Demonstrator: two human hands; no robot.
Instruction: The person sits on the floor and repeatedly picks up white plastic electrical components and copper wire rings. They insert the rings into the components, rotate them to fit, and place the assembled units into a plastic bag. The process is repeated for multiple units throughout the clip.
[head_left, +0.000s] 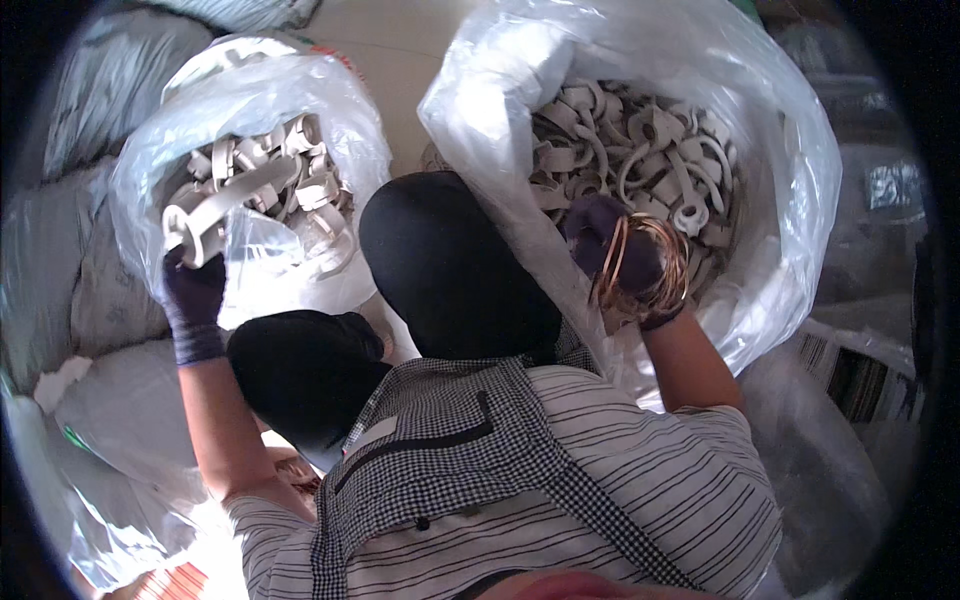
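My left hand (195, 290), in a dark purple glove, grips an off-white plastic piece (245, 192) by its ring-shaped end. The piece's flat curved strap points up and right over an open clear plastic bag (150, 190). Inside that bag lie several similar off-white plastic pieces (315, 188). My right hand (595, 232), also in a dark glove, is closed with a bundle of copper-coloured wire loops (660, 265) about it; its fingertips are partly hidden. It is at the near edge of a larger clear bag (795, 190) holding many off-white curved parts (650, 140).
My black-clad knees (450, 270) sit between the two bags. Stuffed plastic sacks (120, 260) crowd the left side. At the right are more clear plastic wrap (810, 460) and a striped printed sheet (850, 370). Pale floor (400, 60) shows between the bags.
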